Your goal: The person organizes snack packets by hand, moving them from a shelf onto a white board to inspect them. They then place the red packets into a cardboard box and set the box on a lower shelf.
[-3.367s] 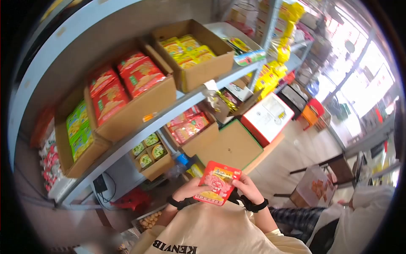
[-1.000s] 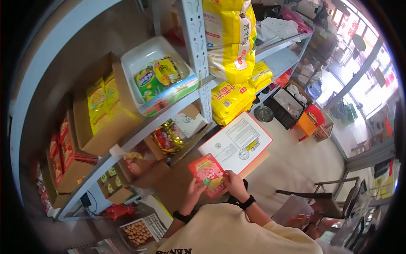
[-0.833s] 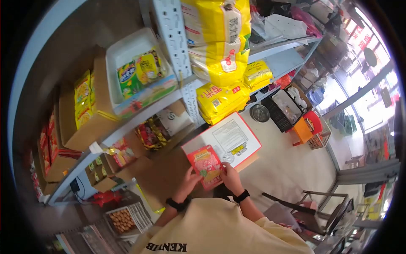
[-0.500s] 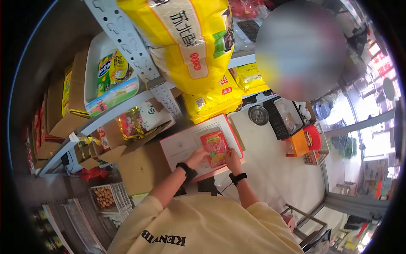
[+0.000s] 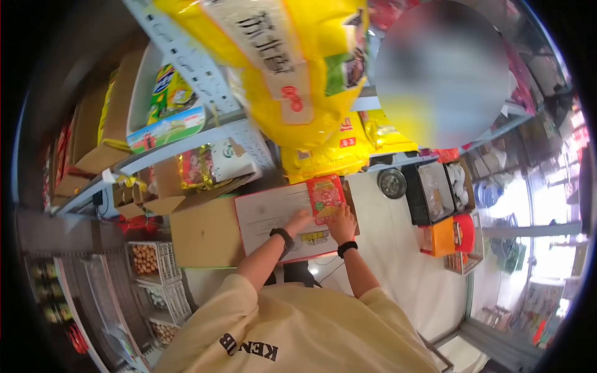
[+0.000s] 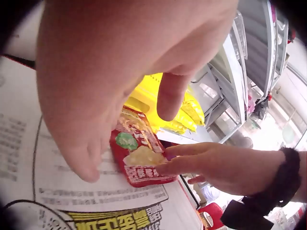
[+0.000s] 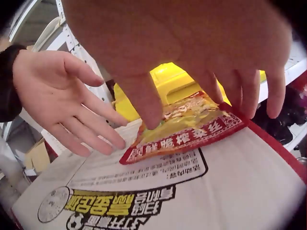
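Observation:
A flat red food packet (image 5: 325,196) with a picture of noodle-like food on its front lies on a white, red-edged printed box (image 5: 267,217), near its far right corner. My right hand (image 5: 342,225) rests over the packet's right side, its fingers fairly straight in the right wrist view, with the thumb (image 7: 146,108) close over the packet's face. Beside the packet's left edge is my left hand (image 5: 298,222), relaxed; the right wrist view shows its palm (image 7: 55,86) turned in and fingers extended. Part of the packet is hidden under the right hand.
Large yellow rice bags (image 5: 298,68) stand and lie just beyond the box. Shelving with cartons (image 5: 115,105) of packets runs along the left. A brown carton (image 5: 205,233) adjoins the box. Crates of eggs (image 5: 146,258) stand lower left; an orange stool (image 5: 438,239) is at right.
I have turned from the carton shelves toward the yellow bags. The packet, held up in both hands before, has moved forward onto the white box, and the left hand has come off it.

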`<state>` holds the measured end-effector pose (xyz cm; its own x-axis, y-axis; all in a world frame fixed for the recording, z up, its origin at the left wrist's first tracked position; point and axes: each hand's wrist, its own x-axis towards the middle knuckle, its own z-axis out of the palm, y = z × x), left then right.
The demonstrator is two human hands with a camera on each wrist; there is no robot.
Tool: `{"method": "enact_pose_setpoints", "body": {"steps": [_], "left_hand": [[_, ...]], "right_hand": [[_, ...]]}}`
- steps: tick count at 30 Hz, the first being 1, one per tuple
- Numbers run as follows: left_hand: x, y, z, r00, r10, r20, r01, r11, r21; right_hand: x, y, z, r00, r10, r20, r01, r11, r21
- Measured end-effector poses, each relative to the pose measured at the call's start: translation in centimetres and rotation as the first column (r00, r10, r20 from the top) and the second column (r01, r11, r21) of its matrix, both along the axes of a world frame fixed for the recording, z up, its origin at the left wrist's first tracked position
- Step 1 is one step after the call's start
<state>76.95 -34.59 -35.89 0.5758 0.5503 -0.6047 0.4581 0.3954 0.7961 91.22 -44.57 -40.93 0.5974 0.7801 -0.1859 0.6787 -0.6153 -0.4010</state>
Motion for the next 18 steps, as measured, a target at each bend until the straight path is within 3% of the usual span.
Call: {"method": "enact_pose_setpoints", "body": {"steps": [2,5,8,11,14,18], "left_hand": [[-2.8,-1.1,-4.9,0.998,0.056,-0.036,-0.05,0.987,0.154],[-7.7,-0.9,-3.2,0.955,-0.226,-0.195,0.27,0.932,0.241],[-13.0,-2.0,-1.3,0.95,-0.153,-0.271,0.267,0.85,0.454],[-18.2,-3.1,2.5,0.991,0.055,-0.12,0.02,0.837,0.547],[-22.1,-4.2,6.0,0.922,0.381,-0.075,-0.288,0.8,0.527],[-28.4,-4.7,5.3,0.813,0.58,-0.053,-0.377,0.594,0.711]], "right_hand": [[-0.7,0.0,0.1,1.0,0.017,0.025,-0.017,1.0,-0.016],[-1.9,-0.3,0.5,0.996,0.019,0.083,-0.021,1.0,0.021],[-3.2,-1.1,2.5,0.998,0.017,0.063,-0.024,0.992,0.123],[-4.6,-2.8,3.2,0.997,0.074,0.0,-0.072,0.97,0.233],[-6.3,-4.7,4.3,0.99,0.112,-0.082,-0.09,0.968,0.234],[-9.0,-5.4,5.5,0.963,0.226,-0.146,-0.176,0.939,0.294]]}}
